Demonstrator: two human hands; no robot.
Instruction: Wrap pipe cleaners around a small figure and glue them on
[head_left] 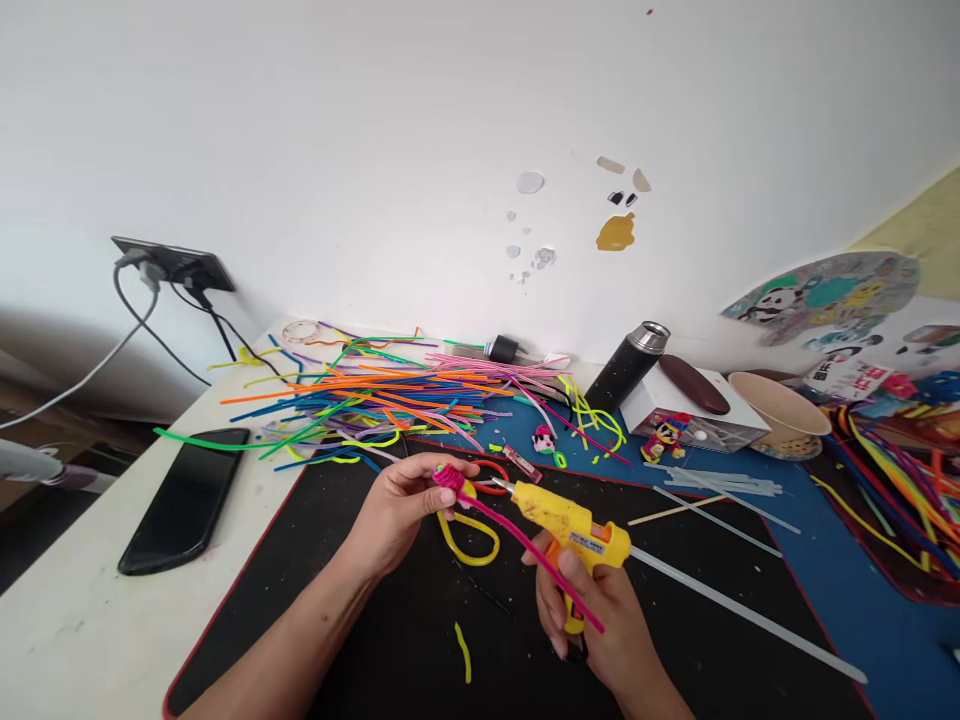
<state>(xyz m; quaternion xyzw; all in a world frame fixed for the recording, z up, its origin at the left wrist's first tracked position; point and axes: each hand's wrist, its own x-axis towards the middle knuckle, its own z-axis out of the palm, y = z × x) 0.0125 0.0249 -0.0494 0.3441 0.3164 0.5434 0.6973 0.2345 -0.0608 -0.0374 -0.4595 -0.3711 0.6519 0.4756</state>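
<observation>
My left hand (401,510) pinches a tightly wound magenta pipe cleaner (451,482) between thumb and fingers. Its long straight tail (532,553) slants down to the right, passing in front of my right hand (592,610). That hand is wrapped around the grip of a yellow hot glue gun (559,515). The gun's metal nozzle points left, close to the wound piece; whether they touch I cannot tell. A long translucent glue stick (750,608) sticks out of its rear. Behind and below my left fingers show a red-orange loop (491,490) and a yellow loop (472,558).
A black mat (405,650) carries a short yellow pipe cleaner piece (463,652). Behind it lies a pile of coloured pipe cleaners (375,395). A phone (187,500) rests at left. A black flask (628,365), small figurine (666,438) and loose glue sticks (720,482) are at right.
</observation>
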